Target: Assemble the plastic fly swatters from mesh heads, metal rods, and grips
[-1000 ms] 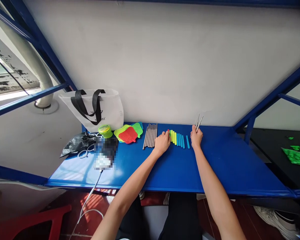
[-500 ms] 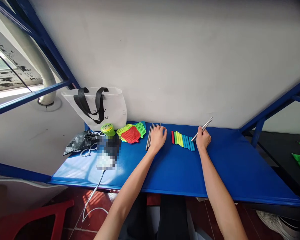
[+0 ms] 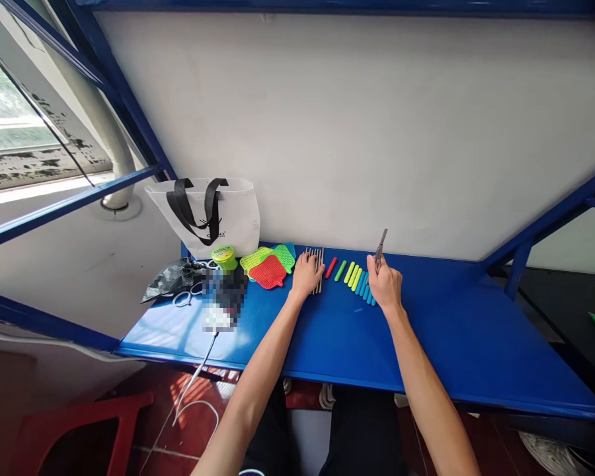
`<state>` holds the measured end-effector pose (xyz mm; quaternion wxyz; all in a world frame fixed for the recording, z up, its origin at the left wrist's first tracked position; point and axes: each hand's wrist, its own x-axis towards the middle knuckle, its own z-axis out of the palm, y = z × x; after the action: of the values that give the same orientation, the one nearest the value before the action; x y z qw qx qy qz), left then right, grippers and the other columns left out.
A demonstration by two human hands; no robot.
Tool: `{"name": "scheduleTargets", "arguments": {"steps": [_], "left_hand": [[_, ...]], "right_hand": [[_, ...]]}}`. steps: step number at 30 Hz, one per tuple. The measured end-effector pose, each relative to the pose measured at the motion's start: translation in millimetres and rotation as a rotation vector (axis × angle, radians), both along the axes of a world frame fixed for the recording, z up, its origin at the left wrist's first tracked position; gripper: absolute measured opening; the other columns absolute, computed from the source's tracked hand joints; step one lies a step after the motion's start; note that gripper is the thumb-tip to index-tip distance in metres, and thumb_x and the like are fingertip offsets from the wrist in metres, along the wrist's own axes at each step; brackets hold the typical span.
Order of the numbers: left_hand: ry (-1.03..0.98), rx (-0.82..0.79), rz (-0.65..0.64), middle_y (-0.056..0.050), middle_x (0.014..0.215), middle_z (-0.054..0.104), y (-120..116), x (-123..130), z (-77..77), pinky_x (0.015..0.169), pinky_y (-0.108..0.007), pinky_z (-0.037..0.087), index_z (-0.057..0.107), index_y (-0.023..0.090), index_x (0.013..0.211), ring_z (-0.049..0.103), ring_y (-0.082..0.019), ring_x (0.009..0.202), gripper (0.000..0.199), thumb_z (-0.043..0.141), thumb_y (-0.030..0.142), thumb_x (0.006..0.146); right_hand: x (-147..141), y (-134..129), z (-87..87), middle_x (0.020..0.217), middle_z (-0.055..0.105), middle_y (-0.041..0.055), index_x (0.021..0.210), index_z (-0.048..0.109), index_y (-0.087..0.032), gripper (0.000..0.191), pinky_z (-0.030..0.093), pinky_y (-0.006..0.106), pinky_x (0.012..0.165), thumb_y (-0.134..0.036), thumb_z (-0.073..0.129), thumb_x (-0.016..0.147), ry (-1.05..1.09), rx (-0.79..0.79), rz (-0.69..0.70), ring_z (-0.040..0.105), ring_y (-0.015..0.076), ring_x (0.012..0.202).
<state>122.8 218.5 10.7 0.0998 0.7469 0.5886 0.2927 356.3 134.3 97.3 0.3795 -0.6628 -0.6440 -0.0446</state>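
Steel rods (image 3: pixel 379 250) gripped upright in right hand (image 3: pixel 384 284), left hand (image 3: pixel 306 276) open flat on a rod row (image 3: pixel 320 281), coloured sticks (image 3: pixel 356 277) between

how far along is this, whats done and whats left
Done: red, green, yellow and blue plastic sticks lie side by side in a slanted row. In hand: the right hand grips at least one slim steel rod, and the left hand rests on a row of steel rods. Left: red and green plastic mesh pads lie stacked, touched by neither hand.

Left hand (image 3: pixel 306 276) rests on metal rods (image 3: pixel 319 263); right hand (image 3: pixel 385 285) grips a tilted rod (image 3: pixel 380 248).
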Motion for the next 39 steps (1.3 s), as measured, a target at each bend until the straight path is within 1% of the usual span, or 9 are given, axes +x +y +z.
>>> {"name": "scheduleTargets", "arguments": {"steps": [4, 7, 12, 17, 22, 26, 32, 36, 39], "left_hand": [[0.005, -0.029, -0.055, -0.025, 0.167, 0.053, 2, 4, -8.6, 0.136, -0.054, 0.032, 0.063, 0.012, 0.148, 0.037, -0.039, 0.166, 0.056, 0.061, 0.053, 0.109], [-0.013, -0.028, -0.090, -0.024, 0.166, 0.054, 3, 6, -10.6, 0.135, -0.054, 0.034, 0.063, 0.013, 0.148, 0.040, -0.039, 0.165, 0.062, 0.063, 0.059, 0.107], [-0.026, -0.028, -0.086, -0.022, 0.164, 0.056, 3, 2, -9.1, 0.135, -0.050, 0.036, 0.062, 0.015, 0.150, 0.044, -0.033, 0.163, 0.052, 0.054, 0.051, 0.113], [0.051, -0.074, -0.039, -0.026, 0.174, 0.044, -7, 13, -4.8, 0.138, -0.057, 0.028, 0.056, 0.014, 0.157, 0.036, -0.042, 0.167, 0.078, 0.072, 0.063, 0.099], [0.044, -0.098, -0.044, -0.025, 0.177, 0.040, -15, 22, -2.6, 0.137, -0.059, 0.028, 0.051, 0.014, 0.161, 0.033, -0.044, 0.168, 0.078, 0.071, 0.058, 0.099], [0.003, -0.117, -0.039, -0.027, 0.177, 0.039, -18, 23, 0.8, 0.137, -0.056, 0.029, 0.051, 0.011, 0.161, 0.033, -0.041, 0.169, 0.067, 0.064, 0.045, 0.104], [0.000, -0.114, -0.046, -0.020, 0.180, 0.038, -26, 28, 7.3, 0.137, -0.062, 0.028, 0.055, 0.024, 0.163, 0.029, -0.041, 0.171, 0.059, 0.059, 0.040, 0.107], [0.058, -0.079, -0.115, -0.014, 0.180, 0.041, -28, 31, 7.8, 0.135, -0.073, 0.025, 0.068, 0.030, 0.153, 0.027, -0.046, 0.170, 0.047, 0.055, 0.042, 0.109], [0.058, -0.079, -0.127, -0.017, 0.178, 0.042, -26, 32, 5.0, 0.134, -0.076, 0.023, 0.065, 0.028, 0.157, 0.027, -0.049, 0.169, 0.056, 0.064, 0.050, 0.105]], "right_hand": [[-12, 7, -11.3, 0.062, 0.064, 0.0057, 0.078, 0.063, -0.023, 0.080, 0.041, 0.030, 0.062, -0.090, 0.027, 0.104, 0.278, -0.161, 0.192, 0.066, 0.0233, 0.063], [-39, 20, -15.9, 0.063, 0.065, 0.0053, 0.069, 0.055, -0.027, 0.080, 0.043, 0.031, 0.063, -0.096, 0.028, 0.098, 0.302, -0.269, 0.314, 0.065, 0.0231, 0.063], [-66, 34, -19.1, 0.057, 0.059, 0.0044, 0.064, 0.044, -0.029, 0.079, 0.041, 0.033, 0.063, -0.098, 0.023, 0.096, 0.336, -0.238, 0.282, 0.059, 0.0227, 0.059], [-53, 18, -29.3, 0.057, 0.059, 0.0058, 0.062, 0.043, -0.030, 0.076, 0.041, 0.034, 0.064, -0.094, 0.028, 0.100, 0.360, -0.150, 0.223, 0.060, 0.0240, 0.061], [-45, 11, -39.8, 0.058, 0.058, 0.0049, 0.063, 0.044, -0.029, 0.072, 0.038, 0.034, 0.063, -0.084, 0.034, 0.107, 0.299, -0.124, 0.156, 0.061, 0.0236, 0.059], [-47, 13, -44.4, 0.057, 0.056, 0.0038, 0.064, 0.045, -0.028, 0.068, 0.037, 0.034, 0.062, -0.077, 0.036, 0.110, 0.255, -0.245, 0.190, 0.058, 0.0232, 0.059], [-55, 12, -51.5, 0.069, 0.064, 0.0027, 0.086, 0.058, -0.026, 0.039, 0.033, 0.032, 0.063, -0.053, 0.046, 0.111, 0.092, -0.330, 0.239, 0.057, 0.0233, 0.063], [-63, 19, -49.2, 0.079, 0.072, 0.0066, 0.096, 0.065, -0.025, 0.035, 0.034, 0.031, 0.064, -0.049, 0.045, 0.112, 0.037, -0.311, 0.155, 0.064, 0.0259, 0.071], [-64, 30, -44.9, 0.087, 0.077, 0.0085, 0.108, 0.070, -0.023, 0.037, 0.039, 0.032, 0.068, -0.050, 0.045, 0.112, 0.031, -0.289, 0.133, 0.069, 0.0277, 0.079]]}}
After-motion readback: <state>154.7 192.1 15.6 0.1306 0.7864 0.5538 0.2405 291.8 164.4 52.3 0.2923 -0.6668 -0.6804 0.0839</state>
